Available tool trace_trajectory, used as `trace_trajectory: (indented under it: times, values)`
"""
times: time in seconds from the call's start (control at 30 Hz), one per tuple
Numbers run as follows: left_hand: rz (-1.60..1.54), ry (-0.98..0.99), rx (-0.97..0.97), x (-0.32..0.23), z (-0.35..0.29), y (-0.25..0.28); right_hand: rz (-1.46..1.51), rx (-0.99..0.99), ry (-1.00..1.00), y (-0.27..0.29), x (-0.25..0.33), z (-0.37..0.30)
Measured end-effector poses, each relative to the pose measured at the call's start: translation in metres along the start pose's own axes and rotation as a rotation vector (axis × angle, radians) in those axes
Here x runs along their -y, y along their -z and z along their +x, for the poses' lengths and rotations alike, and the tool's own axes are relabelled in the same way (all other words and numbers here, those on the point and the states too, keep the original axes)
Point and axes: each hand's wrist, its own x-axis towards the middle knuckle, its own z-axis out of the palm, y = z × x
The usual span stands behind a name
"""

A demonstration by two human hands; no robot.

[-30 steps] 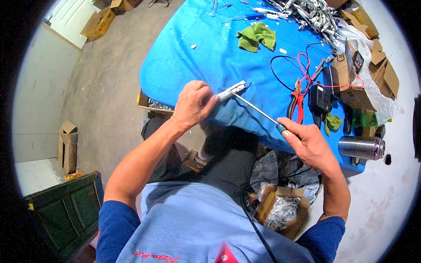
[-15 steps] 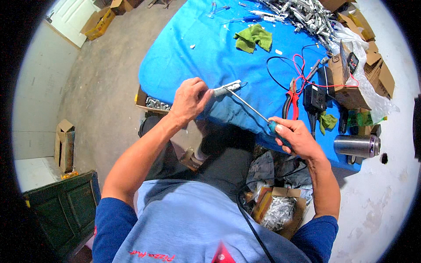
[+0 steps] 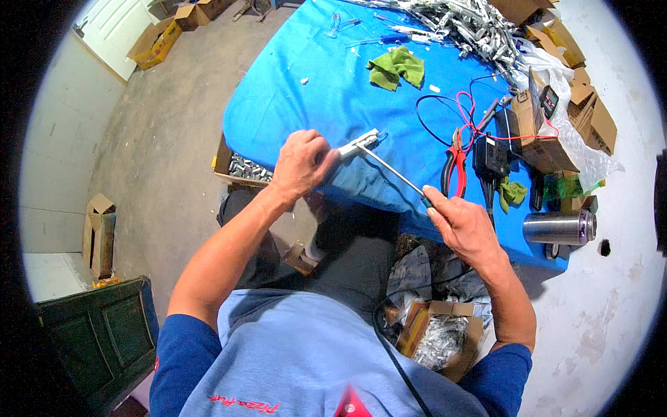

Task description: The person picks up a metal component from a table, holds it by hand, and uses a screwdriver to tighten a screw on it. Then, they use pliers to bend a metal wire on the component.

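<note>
While your left hand (image 3: pixel 302 163) holds a slim white piece (image 3: pixel 352 147) at twelve o'clock, your right hand (image 3: pixel 465 226) grips a screwdriver (image 3: pixel 392 170), its tip against the piece; pliers (image 3: pixel 455 153) lie at two o'clock.

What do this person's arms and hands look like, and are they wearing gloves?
No gloves: the left hand and right hand are bare, with no watch visible. The navy-blue fabric left sleeve and matching right sleeve are short, ending around the elbows. A small red mark shows at the left one's outer edge.
</note>
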Motion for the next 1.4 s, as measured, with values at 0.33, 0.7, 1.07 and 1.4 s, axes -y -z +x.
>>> trace_trajectory:
  times: [0.33,0.7,1.07,1.4]
  values:
    - [0.004,0.018,0.040,0.001,0.000,0.001,0.638,0.224,-0.264,-0.003,-0.018,0.012]
    - [-0.028,0.014,0.030,0.000,0.001,0.002,1.133,0.376,-0.511,-0.016,-0.037,0.015]
    - [0.044,0.075,0.056,-0.003,0.003,0.005,1.596,0.291,-0.722,-0.074,-0.021,-0.013]
    - [0.065,-0.024,-0.076,-0.007,0.000,-0.004,0.718,-0.004,-0.342,-0.058,-0.013,-0.021]
